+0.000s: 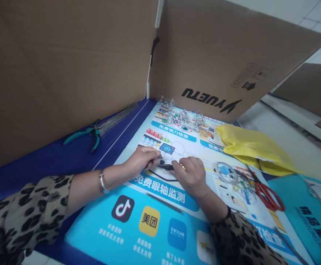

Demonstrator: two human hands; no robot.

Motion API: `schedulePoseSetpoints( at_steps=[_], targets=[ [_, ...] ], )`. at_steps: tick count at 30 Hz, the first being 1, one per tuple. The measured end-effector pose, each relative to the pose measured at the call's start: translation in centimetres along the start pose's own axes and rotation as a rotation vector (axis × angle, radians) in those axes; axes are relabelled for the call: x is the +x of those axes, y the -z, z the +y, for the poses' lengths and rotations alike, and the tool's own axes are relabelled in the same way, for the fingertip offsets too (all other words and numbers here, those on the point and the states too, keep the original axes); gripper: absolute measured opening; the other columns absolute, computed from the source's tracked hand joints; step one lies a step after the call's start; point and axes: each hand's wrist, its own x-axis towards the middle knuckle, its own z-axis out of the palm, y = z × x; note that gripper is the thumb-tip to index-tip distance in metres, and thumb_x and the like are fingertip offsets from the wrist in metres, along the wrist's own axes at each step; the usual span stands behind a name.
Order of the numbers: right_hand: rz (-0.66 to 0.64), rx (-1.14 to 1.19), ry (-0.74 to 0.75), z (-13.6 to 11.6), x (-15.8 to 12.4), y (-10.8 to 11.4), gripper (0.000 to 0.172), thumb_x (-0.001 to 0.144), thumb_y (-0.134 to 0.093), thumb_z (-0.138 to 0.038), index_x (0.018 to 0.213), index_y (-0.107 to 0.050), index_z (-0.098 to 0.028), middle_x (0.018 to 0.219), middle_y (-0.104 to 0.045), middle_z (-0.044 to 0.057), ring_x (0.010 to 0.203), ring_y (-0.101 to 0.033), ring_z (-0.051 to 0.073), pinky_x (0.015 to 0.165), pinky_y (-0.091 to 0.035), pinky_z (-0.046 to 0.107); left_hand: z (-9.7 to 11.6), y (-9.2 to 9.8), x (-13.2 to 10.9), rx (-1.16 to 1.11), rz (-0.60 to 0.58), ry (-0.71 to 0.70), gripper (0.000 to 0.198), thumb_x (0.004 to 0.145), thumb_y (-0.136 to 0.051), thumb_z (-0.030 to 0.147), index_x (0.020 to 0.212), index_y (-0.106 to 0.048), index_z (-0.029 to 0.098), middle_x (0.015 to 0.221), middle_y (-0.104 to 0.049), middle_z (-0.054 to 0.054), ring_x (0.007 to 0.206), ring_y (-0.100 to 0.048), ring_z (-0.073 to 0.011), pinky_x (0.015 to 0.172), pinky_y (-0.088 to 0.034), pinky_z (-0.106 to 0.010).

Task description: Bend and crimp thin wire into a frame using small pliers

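Both my hands meet over a printed poster sheet (pixel 190 221). My left hand (pixel 142 161), with a silver bangle at the wrist, is closed in a pinch on a small piece too small to name. My right hand (pixel 191 175) is closed round a dark, thin tool (pixel 166 167), whose tip points at my left fingertips. What kind of tool it is cannot be made out. Just beyond the hands, thin wire loops (pixel 179 147) lie on the poster.
Teal-handled pliers (pixel 80 137) lie left beside a bundle of thin wires (pixel 116 119). Tangled wire pieces (pixel 188 119) sit before the cardboard walls (pixel 210 55). At right are a wire coil (pixel 226 172), red-handled scissors (pixel 269 195) and a yellow bag (pixel 254 147).
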Motion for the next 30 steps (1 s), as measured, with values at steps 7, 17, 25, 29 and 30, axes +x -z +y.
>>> schedulePoseSetpoints(
  at_steps=[7,17,25,29,30],
  targets=[
    [0.009,-0.015,0.02,0.05,0.02,0.02,0.02,0.083,-0.055,-0.038,0.088,-0.06,-0.019,0.071,-0.053,0.003,0.071,-0.042,0.017,0.066,-0.028,0.033,0.0,-0.04,0.02,0.002,0.009,0.006,0.02,0.074,-0.06,0.03,0.068,-0.063,0.012,0.048,-0.049,0.003,0.032,-0.034,-0.0033,0.033,-0.02,-0.019],
    [-0.021,-0.03,0.036,0.07,0.05,0.0,0.021,0.085,-0.052,-0.039,0.088,-0.06,-0.02,0.068,-0.051,0.003,0.069,-0.038,0.016,0.064,-0.025,0.033,-0.12,0.05,0.11,0.017,-0.007,-0.001,0.019,0.075,-0.059,0.03,0.069,-0.063,0.012,0.049,-0.049,0.003,0.032,-0.035,-0.003,0.034,-0.02,-0.019],
    [-0.064,-0.025,0.05,-0.09,0.35,0.3,0.023,0.087,-0.049,-0.039,0.084,-0.06,-0.019,0.064,-0.048,0.002,0.066,-0.035,0.016,0.063,-0.023,0.033,-0.16,0.03,0.12,0.033,0.007,0.0,0.019,0.075,-0.058,0.029,0.07,-0.062,0.011,0.048,-0.049,0.004,0.032,-0.034,-0.0029,0.034,-0.02,-0.019],
    [-0.073,-0.015,0.047,-0.19,0.37,0.23,0.023,0.086,-0.05,-0.039,0.08,-0.06,-0.019,0.063,-0.048,0.002,0.066,-0.035,0.016,0.063,-0.023,0.033,-0.15,0.0,0.11,0.042,0.005,0.0,0.019,0.076,-0.058,0.028,0.069,-0.062,0.011,0.048,-0.048,0.004,0.032,-0.034,-0.003,0.034,-0.02,-0.019],
    [-0.067,-0.011,0.042,-0.2,0.35,0.18,0.023,0.086,-0.05,-0.039,0.08,-0.06,-0.019,0.063,-0.048,0.002,0.066,-0.035,0.016,0.063,-0.024,0.033,-0.18,0.01,0.13,0.045,0.002,-0.001,0.019,0.076,-0.058,0.028,0.069,-0.062,0.011,0.048,-0.048,0.004,0.032,-0.035,-0.003,0.034,-0.02,-0.019]
  ],
)
